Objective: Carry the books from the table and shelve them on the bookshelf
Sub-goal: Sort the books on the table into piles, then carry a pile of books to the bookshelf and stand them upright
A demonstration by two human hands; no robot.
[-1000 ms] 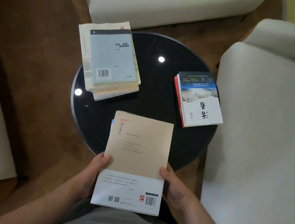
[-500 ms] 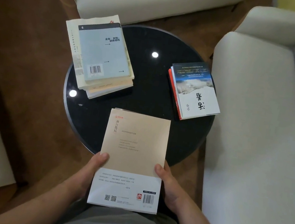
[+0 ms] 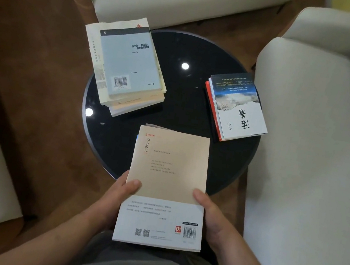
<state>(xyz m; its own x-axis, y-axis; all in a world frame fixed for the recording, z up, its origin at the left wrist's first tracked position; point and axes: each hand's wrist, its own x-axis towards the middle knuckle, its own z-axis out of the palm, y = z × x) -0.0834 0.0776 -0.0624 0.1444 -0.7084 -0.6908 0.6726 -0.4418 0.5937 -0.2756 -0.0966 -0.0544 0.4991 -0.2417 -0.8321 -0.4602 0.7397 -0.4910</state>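
Tan book [image 3: 169,166] with a white band at its near end is held flat by both hands. Its far end hangs over the near edge of the round black desk [image 3: 183,101], and its near end is over the person's lap. I cannot tell if it touches the desk. A thin blue edge peeks out under its left side.

The left hand [image 3: 118,201] grips the left side of the tan book, with the thumb [image 3: 134,184] lying on top of the cover. The right hand [image 3: 214,222] grips the right side the same way, with its thumb [image 3: 199,194] on top. The other fingers are tucked under the book and hidden.

Two more piles of books lie on the desk. The pile with a grey-blue book on top [image 3: 129,67] is at the far left and sticks out past the desk's rim. The pile with a snowy picture on top [image 3: 238,110] is at the right. White sofas [image 3: 316,156] stand around the desk on a brown floor [image 3: 30,62].
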